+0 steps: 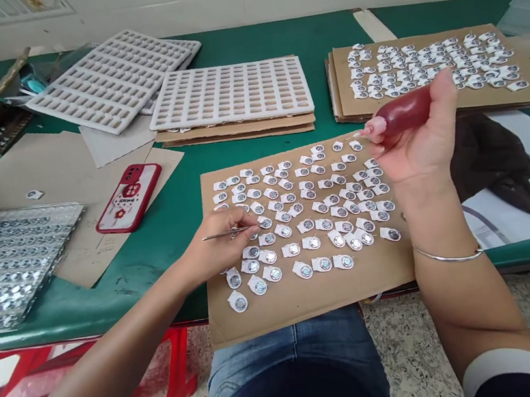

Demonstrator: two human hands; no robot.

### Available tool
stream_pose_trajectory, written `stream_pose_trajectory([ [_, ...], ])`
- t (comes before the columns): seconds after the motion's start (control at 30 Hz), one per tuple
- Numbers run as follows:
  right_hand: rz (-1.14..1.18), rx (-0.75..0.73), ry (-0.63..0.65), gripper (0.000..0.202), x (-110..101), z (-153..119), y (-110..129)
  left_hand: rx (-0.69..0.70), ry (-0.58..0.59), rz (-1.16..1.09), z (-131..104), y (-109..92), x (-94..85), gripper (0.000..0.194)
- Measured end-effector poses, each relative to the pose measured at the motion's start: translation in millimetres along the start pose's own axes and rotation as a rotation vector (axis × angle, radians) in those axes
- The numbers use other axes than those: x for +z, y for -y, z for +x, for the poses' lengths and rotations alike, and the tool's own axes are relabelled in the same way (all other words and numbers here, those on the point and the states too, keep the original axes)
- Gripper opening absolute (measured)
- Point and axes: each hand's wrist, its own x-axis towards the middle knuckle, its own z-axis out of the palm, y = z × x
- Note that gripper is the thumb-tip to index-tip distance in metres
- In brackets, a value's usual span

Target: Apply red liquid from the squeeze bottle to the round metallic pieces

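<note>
From my feed: left hand (224, 240) pinches tweezers (228, 233) over the cardboard sheet (307, 291) of small round parts (305, 206); right hand (417, 138) grips a red dispenser (401, 115). Far board (429, 67) looks filled, white trays (230, 91) sit empty, so I'd guess roughly midway.

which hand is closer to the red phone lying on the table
Left. The left hand, holding thin tweezers, sits just right of the red phone, at the cardboard sheet's left edge. The right hand, gripping a red tube, is far off beyond the sheet's right side.
</note>
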Motion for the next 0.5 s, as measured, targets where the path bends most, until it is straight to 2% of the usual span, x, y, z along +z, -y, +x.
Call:
stream_pose_trajectory([
  [0.13, 0.013, -0.003, -0.065, 0.044, 1, 1, -4, 0.030, -0.029, -0.012, 2, 2, 1.3, 0.007],
  [0.27, 0.017, -0.020, -0.052, 0.043, 1, 1, -5, 0.037, -0.012, 0.000, 5, 2, 0.8, 0.008],
  [0.37, -0.002, -0.033, -0.010, 0.046, 0, 1, -5, 0.028, 0.035, 0.011, 8, -1, -2.8, 0.010],
  [0.5, -0.040, -0.016, 0.030, 0.046, -5, 5, -6, 0.006, 0.154, 0.057, 18, -6, -9.4, 0.014],
])
